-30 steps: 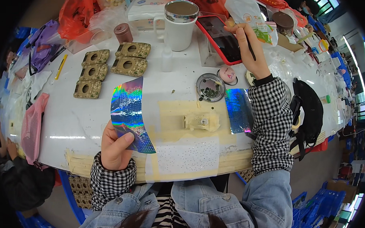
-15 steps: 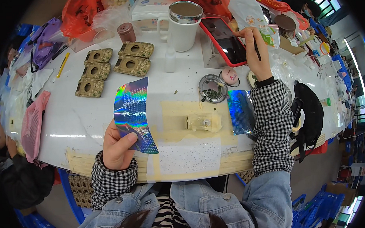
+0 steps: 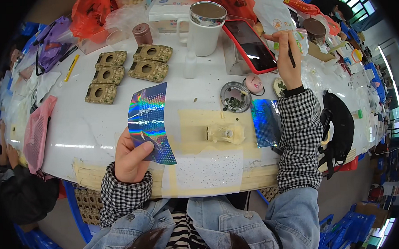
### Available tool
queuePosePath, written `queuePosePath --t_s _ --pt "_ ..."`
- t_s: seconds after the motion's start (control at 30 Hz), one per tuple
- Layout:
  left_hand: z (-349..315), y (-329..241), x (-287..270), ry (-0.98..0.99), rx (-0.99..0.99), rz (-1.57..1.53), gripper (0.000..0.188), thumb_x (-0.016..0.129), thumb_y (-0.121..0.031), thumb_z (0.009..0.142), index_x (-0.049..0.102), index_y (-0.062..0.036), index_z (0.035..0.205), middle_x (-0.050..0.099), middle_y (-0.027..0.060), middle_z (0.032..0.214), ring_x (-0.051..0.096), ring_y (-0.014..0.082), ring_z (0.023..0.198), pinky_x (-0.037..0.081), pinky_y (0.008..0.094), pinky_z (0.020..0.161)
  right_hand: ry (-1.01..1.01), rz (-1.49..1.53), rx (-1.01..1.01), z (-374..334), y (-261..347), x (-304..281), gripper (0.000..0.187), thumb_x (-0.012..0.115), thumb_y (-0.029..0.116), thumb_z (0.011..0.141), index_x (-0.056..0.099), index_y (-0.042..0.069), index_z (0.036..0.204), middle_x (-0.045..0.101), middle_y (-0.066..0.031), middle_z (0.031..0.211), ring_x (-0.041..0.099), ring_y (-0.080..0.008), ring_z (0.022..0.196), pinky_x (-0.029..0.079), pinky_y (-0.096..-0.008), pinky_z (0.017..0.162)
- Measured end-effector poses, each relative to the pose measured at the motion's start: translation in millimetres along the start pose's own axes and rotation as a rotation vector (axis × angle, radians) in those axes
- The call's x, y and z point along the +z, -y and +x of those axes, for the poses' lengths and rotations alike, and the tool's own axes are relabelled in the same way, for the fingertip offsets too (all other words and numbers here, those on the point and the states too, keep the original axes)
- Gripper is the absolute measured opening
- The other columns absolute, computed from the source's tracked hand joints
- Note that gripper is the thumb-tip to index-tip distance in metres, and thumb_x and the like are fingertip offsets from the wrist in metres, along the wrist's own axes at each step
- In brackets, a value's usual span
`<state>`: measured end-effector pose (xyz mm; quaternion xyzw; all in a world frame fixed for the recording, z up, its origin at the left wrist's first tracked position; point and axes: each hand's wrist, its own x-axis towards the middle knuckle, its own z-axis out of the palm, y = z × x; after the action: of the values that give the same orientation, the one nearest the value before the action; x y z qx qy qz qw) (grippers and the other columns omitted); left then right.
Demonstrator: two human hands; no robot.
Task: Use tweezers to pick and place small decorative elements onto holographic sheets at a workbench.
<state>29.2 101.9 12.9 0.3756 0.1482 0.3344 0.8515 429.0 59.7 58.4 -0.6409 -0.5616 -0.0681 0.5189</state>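
Observation:
My left hand (image 3: 132, 157) pinches a shiny blue holographic sheet (image 3: 150, 122) between thumb and fingers, holding it raised and slightly curved. My right hand (image 3: 288, 59) is up beside the red-edged phone (image 3: 252, 46), its fingers near the phone's right edge. A thin dark pen-like tool (image 3: 291, 56) sits in that hand; its exact kind is unclear. Between my arms, a small block wrapped in yellowish tape (image 3: 227, 134) rests on the taped tabletop. Below it lies a white sheet with tiny dots (image 3: 208, 171). Another blue holographic sheet (image 3: 266, 121) lies by my right sleeve.
Several camouflage-patterned pieces with round holes (image 3: 149, 61) lie at the back left. A white lidded mug (image 3: 203, 32) stands behind a small clear bottle (image 3: 190, 64). A round dish of dark bits (image 3: 235, 97) sits near the phone. A black bag (image 3: 339, 121) lies at right.
My right hand has shifted slightly right, a little away from the phone. My left hand still holds the sheet. The whole view has moved a little.

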Motion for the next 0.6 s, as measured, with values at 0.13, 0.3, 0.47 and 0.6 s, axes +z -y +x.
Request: queuePosePath --t_s 0.13,0.3,0.47,0.6 --pt "0.6 -0.4 -1.4 -0.025 0.013 -0.012 0.041 0.058 0.003 0.085 0.049 0.0014 0.125 0.062 0.0134 0.117 0.060 0.0206 0.108 0.047 0.0352 0.096 -0.116 0.065 -0.051 8.1 2.9 -12.7 0.038 0.034 0.031 0.104 0.054 0.000 0.098 0.069 -0.0134 0.100 0.060 -0.0164 0.094 0.042 -0.0313 0.090" --pt "4.7 -0.3 -2.7 -0.049 0.002 -0.007 0.032 0.058 0.001 0.088 0.052 0.0006 0.120 0.064 0.0115 0.113 0.064 0.0172 0.100 0.052 0.0317 0.089 -0.231 0.119 -0.047 16.0 48.2 -37.8 0.053 0.025 0.046 0.103 0.050 -0.001 0.101 0.064 -0.0198 0.106 0.060 -0.0259 0.108 0.039 -0.0356 0.101" --pt "-1.0 -8.2 3.8 -0.112 -0.023 0.058 0.028 0.059 -0.001 0.089 0.054 0.0005 0.117 0.065 0.0107 0.109 0.065 0.0160 0.097 0.053 0.0304 0.086 -0.187 0.085 -0.081 14.0 109.2 -54.3 0.068 0.020 0.059 0.098 0.049 -0.003 0.103 0.062 -0.0219 0.111 0.060 -0.0300 0.109 0.042 -0.0391 0.102" --pt "-18.7 -21.4 19.4 -0.170 -0.024 0.184 0.032 0.059 0.000 0.088 0.051 0.0017 0.120 0.065 0.0114 0.110 0.064 0.0166 0.099 0.052 0.0308 0.087 -0.061 0.086 -0.185 -17.0 148.9 -77.1 0.074 0.019 0.067 0.093 0.050 0.002 0.112 0.059 -0.0265 0.117 0.054 -0.0342 0.119 0.041 -0.0474 0.101"
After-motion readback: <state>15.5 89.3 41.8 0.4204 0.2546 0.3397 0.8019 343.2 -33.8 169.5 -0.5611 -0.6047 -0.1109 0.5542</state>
